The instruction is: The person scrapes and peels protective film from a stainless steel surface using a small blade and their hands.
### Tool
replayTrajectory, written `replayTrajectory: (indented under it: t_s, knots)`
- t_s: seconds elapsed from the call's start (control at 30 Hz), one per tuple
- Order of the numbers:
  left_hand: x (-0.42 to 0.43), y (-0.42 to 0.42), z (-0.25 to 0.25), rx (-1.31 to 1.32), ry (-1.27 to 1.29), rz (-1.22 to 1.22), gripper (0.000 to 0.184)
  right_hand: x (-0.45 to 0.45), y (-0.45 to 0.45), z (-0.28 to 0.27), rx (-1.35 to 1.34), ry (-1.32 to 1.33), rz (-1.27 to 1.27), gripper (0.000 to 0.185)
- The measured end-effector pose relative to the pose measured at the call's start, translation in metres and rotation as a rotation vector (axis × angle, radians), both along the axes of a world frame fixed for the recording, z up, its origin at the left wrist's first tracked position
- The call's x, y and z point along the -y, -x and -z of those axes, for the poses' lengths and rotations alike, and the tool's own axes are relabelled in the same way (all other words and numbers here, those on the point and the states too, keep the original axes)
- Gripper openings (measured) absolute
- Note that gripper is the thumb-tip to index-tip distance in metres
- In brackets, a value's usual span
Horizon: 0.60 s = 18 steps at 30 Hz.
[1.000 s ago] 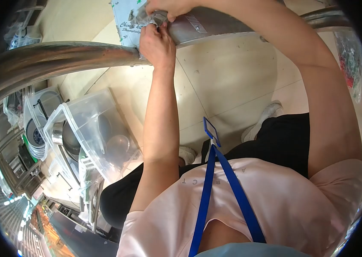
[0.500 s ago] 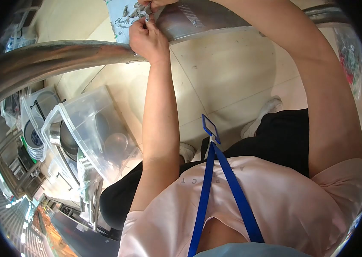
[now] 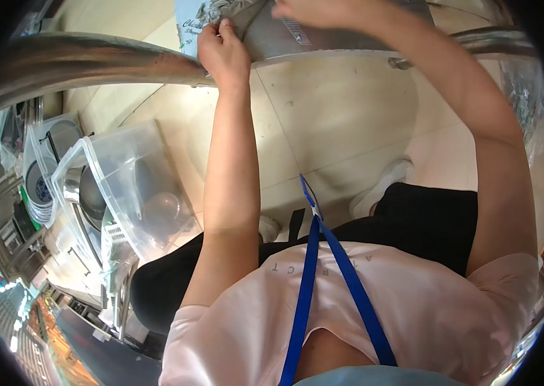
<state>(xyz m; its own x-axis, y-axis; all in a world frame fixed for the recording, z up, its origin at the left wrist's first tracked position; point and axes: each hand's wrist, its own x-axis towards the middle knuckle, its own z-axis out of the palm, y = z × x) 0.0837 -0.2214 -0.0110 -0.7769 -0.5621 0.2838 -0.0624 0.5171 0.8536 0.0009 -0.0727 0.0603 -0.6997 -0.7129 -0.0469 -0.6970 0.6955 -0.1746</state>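
Observation:
At the top of the view my left hand [image 3: 225, 56] is closed on the lower edge of a crumpled grey material [image 3: 224, 9]. This material lies over a light blue printed sheet [image 3: 188, 27] on a metal surface [image 3: 343, 40]. To the right, my right hand [image 3: 304, 9] is over the metal surface, apart from the crumpled material. Its fingers are blurred and partly cut off by the top edge, and whether they hold anything is not clear. A small barcode-like label [image 3: 296, 31] shows just below it.
A thick metal tube [image 3: 92, 61] runs across the upper left. Clear plastic bins [image 3: 137, 186] with pans and bowls stand at the left on the tiled floor [image 3: 323, 116]. A plastic bag [image 3: 529, 106] is at the far right. A blue lanyard [image 3: 304, 289] hangs in front of me.
My right hand has let go of the crumpled material and moved right. My left hand has stayed at its lower edge. The view has shifted slightly.

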Motion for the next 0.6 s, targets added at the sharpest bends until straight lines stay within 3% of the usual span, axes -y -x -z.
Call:
replayTrajectory:
  t_s: [0.03, 0.07, 0.13, 0.23, 0.33, 0.43, 0.53, 0.6]
  knots:
    - [-0.004, -0.004, -0.003, -0.071, 0.015, -0.019, 0.024, -0.014, -0.016, 0.023, -0.228, 0.041, -0.209, 0.033]
    - [-0.013, -0.008, -0.006, -0.142, 0.031, -0.04, 0.023, -0.018, -0.029, 0.038, -0.266, -0.018, -0.222, 0.036]
    - [-0.03, -0.015, -0.014, -0.296, 0.02, -0.059, 0.021, -0.033, -0.051, 0.052, -0.367, 0.201, -0.2, 0.028]
    - [-0.056, -0.024, -0.015, -0.476, -0.122, -0.043, 0.018, -0.056, -0.067, 0.067, -0.423, 0.328, -0.225, 0.031]
    - [-0.084, -0.033, -0.003, -0.374, -0.562, -0.04, 0.015, -0.078, -0.075, 0.071, -0.458, 0.331, -0.305, 0.03]
    - [-0.112, -0.045, -0.002, -0.053, -1.234, -0.206, 0.024, -0.093, -0.076, 0.066, -0.476, 0.378, -0.332, 0.032]
    - [-0.117, -0.056, -0.008, 0.121, -1.466, -0.176, 0.033, -0.094, -0.071, 0.057, -0.544, 0.43, -0.357, 0.033]
    - [-0.113, -0.057, -0.001, 0.056, -1.487, -0.1, 0.037, -0.092, -0.068, 0.055, -0.583, 0.461, -0.392, 0.033]
